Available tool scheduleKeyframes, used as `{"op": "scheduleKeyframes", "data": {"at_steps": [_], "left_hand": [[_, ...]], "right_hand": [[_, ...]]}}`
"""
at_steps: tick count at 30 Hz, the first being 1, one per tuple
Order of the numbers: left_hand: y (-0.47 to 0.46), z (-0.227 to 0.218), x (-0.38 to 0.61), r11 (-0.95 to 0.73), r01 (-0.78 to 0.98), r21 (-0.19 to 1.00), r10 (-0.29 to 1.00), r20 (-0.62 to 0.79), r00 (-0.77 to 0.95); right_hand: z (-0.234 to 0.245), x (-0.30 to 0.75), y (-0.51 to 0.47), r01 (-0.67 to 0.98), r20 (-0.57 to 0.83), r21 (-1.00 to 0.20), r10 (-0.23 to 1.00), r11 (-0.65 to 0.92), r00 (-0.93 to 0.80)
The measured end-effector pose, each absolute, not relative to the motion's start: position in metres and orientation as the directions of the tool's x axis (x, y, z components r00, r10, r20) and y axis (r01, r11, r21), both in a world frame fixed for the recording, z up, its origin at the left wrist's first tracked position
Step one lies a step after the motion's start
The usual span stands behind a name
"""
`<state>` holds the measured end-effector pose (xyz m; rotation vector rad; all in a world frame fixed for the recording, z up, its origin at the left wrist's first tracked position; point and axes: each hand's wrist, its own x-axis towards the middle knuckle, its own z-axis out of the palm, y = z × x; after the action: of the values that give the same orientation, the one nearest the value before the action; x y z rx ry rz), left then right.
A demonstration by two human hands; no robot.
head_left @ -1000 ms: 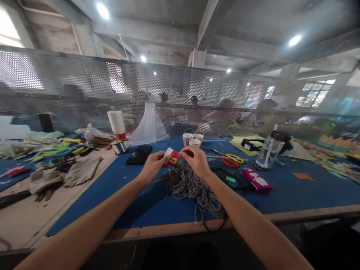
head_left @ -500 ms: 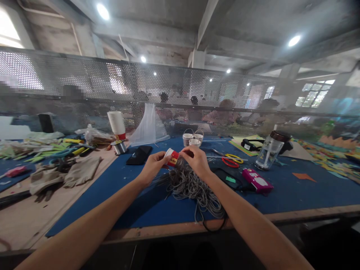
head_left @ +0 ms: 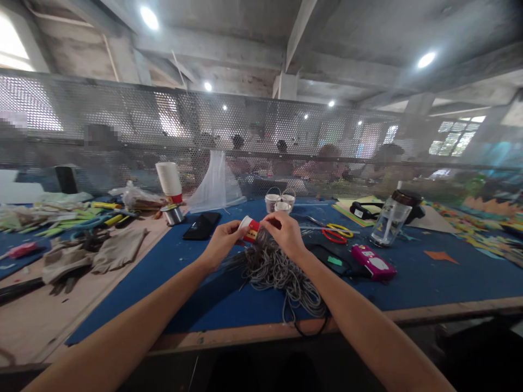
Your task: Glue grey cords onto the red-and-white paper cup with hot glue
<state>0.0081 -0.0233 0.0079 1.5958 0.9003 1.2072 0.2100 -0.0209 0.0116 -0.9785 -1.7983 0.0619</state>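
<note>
A red and white paper cup (head_left: 252, 231) lies tilted on its side in my left hand (head_left: 223, 242), whose fingers are closed round its white end. My right hand (head_left: 284, 231) is pinched close to the other end of the cup; whatever is between its fingertips is too small to make out. Below both hands a tangled bundle of grey cord (head_left: 281, 272) rests on the blue mat (head_left: 204, 305). Just beyond my right hand stand several small white cups (head_left: 273, 203), at least two with thin looped handles.
Left of the hands are a black phone (head_left: 202, 225), a wire spool (head_left: 174, 214), a stack of paper cups (head_left: 169, 182) and work gloves (head_left: 118, 251). To the right lie scissors (head_left: 337, 233), a purple case (head_left: 372, 263) and a clear bottle (head_left: 390, 220). A perforated screen (head_left: 253, 130) runs behind.
</note>
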Motion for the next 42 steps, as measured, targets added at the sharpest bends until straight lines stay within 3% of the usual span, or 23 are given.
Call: {"op": "scheduleKeyframes", "data": {"at_steps": [42], "left_hand": [[-0.0227,0.0073,0.0081,-0.285,-0.013,0.958,0.922,0.278,0.27]], "right_hand": [[0.0133,0.2096,-0.0221,0.632,0.761,-0.442,0.639,0.636,-0.112]]}}
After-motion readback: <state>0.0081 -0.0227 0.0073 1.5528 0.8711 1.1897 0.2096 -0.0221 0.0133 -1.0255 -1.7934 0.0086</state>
